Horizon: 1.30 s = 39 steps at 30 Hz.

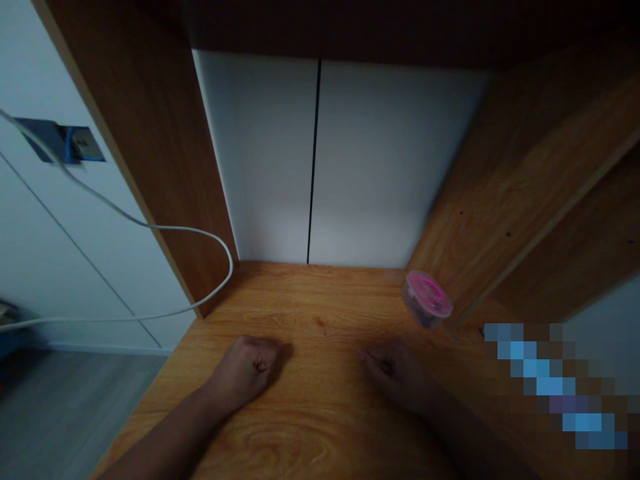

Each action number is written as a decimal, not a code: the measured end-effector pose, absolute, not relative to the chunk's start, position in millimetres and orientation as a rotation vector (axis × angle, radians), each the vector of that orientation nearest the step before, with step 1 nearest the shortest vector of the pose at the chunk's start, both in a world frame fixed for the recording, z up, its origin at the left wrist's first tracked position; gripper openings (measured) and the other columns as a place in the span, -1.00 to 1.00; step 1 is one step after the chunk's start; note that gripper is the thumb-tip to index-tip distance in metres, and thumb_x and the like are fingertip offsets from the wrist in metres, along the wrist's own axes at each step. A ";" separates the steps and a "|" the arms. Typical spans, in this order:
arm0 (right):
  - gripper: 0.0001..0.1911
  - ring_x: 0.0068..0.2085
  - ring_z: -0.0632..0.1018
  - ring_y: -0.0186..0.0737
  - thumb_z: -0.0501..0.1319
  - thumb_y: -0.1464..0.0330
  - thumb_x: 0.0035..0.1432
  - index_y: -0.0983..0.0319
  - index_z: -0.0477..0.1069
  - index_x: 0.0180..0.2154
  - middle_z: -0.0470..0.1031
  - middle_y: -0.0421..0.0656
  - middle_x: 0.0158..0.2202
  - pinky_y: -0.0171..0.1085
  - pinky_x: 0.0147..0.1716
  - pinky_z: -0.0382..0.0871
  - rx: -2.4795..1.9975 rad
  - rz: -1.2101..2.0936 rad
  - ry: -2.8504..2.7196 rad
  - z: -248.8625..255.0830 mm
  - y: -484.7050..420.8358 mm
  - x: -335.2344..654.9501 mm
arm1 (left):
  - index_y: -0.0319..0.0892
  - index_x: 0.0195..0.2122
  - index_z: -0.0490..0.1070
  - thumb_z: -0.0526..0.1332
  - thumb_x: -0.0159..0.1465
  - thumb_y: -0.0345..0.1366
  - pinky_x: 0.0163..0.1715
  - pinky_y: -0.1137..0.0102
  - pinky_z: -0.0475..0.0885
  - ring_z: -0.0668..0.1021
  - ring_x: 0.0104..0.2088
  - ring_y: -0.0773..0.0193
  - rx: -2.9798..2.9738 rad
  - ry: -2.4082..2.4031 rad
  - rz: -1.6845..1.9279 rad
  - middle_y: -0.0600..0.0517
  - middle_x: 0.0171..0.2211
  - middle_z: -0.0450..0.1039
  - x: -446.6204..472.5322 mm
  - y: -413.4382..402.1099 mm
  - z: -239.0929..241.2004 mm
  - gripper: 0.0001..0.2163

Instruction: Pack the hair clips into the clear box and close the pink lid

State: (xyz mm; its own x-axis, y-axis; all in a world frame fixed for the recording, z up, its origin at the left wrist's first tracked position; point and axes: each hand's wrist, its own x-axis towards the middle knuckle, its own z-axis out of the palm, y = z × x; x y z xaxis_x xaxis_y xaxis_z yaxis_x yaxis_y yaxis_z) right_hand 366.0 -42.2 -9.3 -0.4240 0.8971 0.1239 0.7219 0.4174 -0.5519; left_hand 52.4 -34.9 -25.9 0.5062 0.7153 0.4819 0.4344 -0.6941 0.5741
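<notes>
My left hand [246, 375] rests on the wooden desktop [320, 300], its fingers curled into a loose fist with the tips pointing inward. Across a stretch of wood, my right hand [400, 377] lies curled the same way, darker in the shade. I see nothing held in either fist. Nearest to my right hand, behind it and to the right, stands a round clear plastic container with a pink lid [427, 299]. It touches neither hand, and its contents are too dim to make out.
Wooden side panels [145, 133] and a white back panel [370, 160] enclose the desktop. A white cable [227, 250] loops in from the left over the desk's edge. An open wall socket [85, 143] is at left. A pixelated patch hides the lower right.
</notes>
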 end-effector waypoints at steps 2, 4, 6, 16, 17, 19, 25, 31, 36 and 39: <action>-0.52 -0.63 0.06 -0.42 -0.03 0.23 0.30 0.19 -0.07 -0.64 -0.05 -0.34 -0.68 -0.33 -0.59 -0.07 -1.385 0.591 -2.274 -11.0 -41.5 366.1 | -0.15 -0.60 -0.12 0.05 0.29 -0.50 -0.59 0.47 -0.03 0.06 -0.64 0.47 2.368 0.956 1.021 0.20 -0.64 -0.11 53.2 -35.0 -24.8 -0.62; -0.53 -0.62 0.06 -0.42 -0.02 0.24 0.29 0.19 -0.08 -0.64 -0.05 -0.34 -0.68 -0.33 -0.59 -0.09 -1.397 0.579 -2.267 -13.5 -40.7 366.6 | -0.15 -0.60 -0.13 0.04 0.31 -0.48 -0.60 0.47 -0.03 0.06 -0.64 0.47 2.363 0.957 1.022 0.20 -0.64 -0.11 53.9 -35.3 -23.4 -0.61; -0.56 -0.61 0.05 -0.42 0.00 0.29 0.24 0.19 -0.09 -0.64 -0.05 -0.34 -0.68 -0.33 -0.59 -0.10 -1.409 0.555 -2.256 -16.3 -39.4 367.7 | -0.15 -0.60 -0.13 0.03 0.31 -0.48 -0.60 0.47 -0.02 0.06 -0.64 0.47 2.359 0.954 1.020 0.20 -0.64 -0.10 54.4 -35.6 -21.7 -0.61; -0.73 -0.57 0.05 -0.40 0.02 0.50 -0.06 0.19 -0.08 -0.62 0.00 -0.33 -0.65 -0.31 -0.57 -0.15 -1.391 0.542 -2.251 -22.6 -33.4 372.9 | -0.15 -0.60 -0.12 0.02 0.26 -0.51 -0.60 0.48 -0.01 0.09 -0.63 0.47 2.358 0.964 0.971 0.19 -0.64 -0.07 53.7 -36.1 -17.7 -0.65; -0.73 -0.57 0.04 -0.40 0.02 0.50 -0.06 0.19 -0.09 -0.62 -0.01 -0.33 -0.65 -0.31 -0.57 -0.15 -1.388 0.545 -2.250 -23.0 -33.4 373.0 | -0.15 -0.60 -0.12 0.03 0.24 -0.52 -0.60 0.48 -0.02 0.08 -0.63 0.47 2.358 0.971 0.972 0.19 -0.64 -0.08 53.6 -35.8 -18.2 -0.65; -0.72 -0.57 0.03 -0.39 0.03 0.50 -0.05 0.19 -0.09 -0.62 -0.02 -0.33 -0.65 -0.30 -0.57 -0.15 -1.389 0.546 -2.244 -23.8 -33.4 373.2 | -0.15 -0.60 -0.12 0.02 0.23 -0.52 -0.60 0.48 -0.04 0.07 -0.63 0.47 2.358 0.984 0.974 0.20 -0.64 -0.09 53.5 -35.3 -19.4 -0.66; -0.70 -0.57 0.04 -0.40 0.03 0.48 0.00 0.19 -0.09 -0.62 -0.01 -0.33 -0.65 -0.30 -0.57 -0.15 -1.387 0.549 -2.237 -24.4 -33.8 373.2 | -0.15 -0.61 -0.11 0.01 0.15 -0.56 -0.60 0.47 -0.06 0.06 -0.63 0.47 2.355 0.982 0.971 0.20 -0.64 -0.09 52.5 -35.0 -21.0 -0.69; -0.68 -0.57 0.04 -0.40 0.02 0.46 0.05 0.18 -0.11 -0.61 -0.02 -0.33 -0.65 -0.30 -0.57 -0.13 -1.385 0.561 -2.222 -21.9 -33.9 370.9 | -0.14 -0.60 -0.12 0.01 0.17 -0.56 -0.60 0.48 -0.05 0.06 -0.63 0.47 2.345 1.002 0.941 0.20 -0.64 -0.09 51.4 -35.9 -20.1 -0.68; -0.66 -0.58 0.04 -0.41 0.03 0.44 0.08 0.18 -0.12 -0.62 -0.04 -0.34 -0.65 -0.30 -0.58 -0.15 -1.394 0.565 -2.226 -20.9 -33.9 370.1 | -0.14 -0.60 -0.13 0.02 0.13 -0.58 -0.59 0.46 -0.05 0.06 -0.62 0.46 2.347 1.002 0.923 0.20 -0.63 -0.09 50.7 -35.4 -22.2 -0.68; -0.65 -0.58 0.04 -0.41 0.03 0.43 0.10 0.18 -0.12 -0.61 -0.05 -0.34 -0.65 -0.30 -0.58 -0.15 -1.403 0.558 -2.222 -22.1 -33.9 370.6 | -0.15 -0.60 -0.12 0.02 0.13 -0.58 -0.59 0.46 -0.06 0.06 -0.62 0.46 2.344 1.011 0.913 0.20 -0.63 -0.08 50.7 -34.9 -22.8 -0.68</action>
State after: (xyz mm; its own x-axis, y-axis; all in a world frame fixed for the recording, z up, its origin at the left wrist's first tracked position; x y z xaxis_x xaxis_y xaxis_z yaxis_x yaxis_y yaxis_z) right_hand 370.6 -33.9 -22.1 -0.3807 0.9112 0.1575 0.7288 0.4005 -0.5554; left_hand 50.7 -34.9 -22.8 0.5181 0.7559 0.4003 0.4746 -0.6434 0.6007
